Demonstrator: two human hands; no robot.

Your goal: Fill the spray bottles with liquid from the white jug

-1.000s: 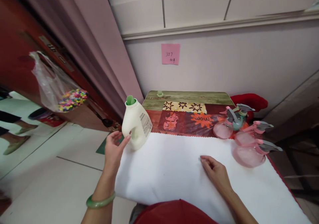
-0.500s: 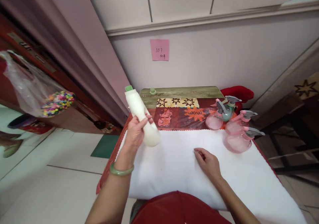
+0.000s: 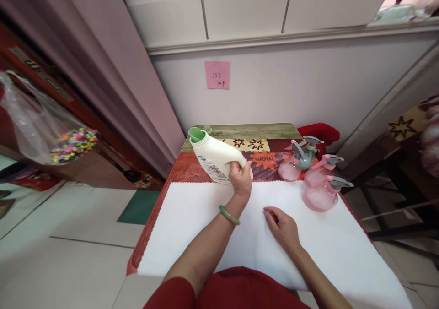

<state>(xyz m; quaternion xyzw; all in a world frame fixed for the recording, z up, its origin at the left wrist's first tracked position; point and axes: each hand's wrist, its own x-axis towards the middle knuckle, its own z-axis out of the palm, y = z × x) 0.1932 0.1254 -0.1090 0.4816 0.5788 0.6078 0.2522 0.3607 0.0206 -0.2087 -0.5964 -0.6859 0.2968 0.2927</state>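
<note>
White cloth [image 3: 181,226]: bottle above its far-left edge
Bottle [image 3: 215,152]: long axis tilted, mouth pointing left, away from our fingers
Left hand [image 3: 240,178]: nearer, wrapped around its handle
Right hand [image 3: 284,229]: half-curled; we can't tell if closed

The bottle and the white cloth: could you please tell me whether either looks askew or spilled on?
The bottle tilts in the left hand, its green spout uncapped, which might drip; no spill shows on the white cloth.
</note>
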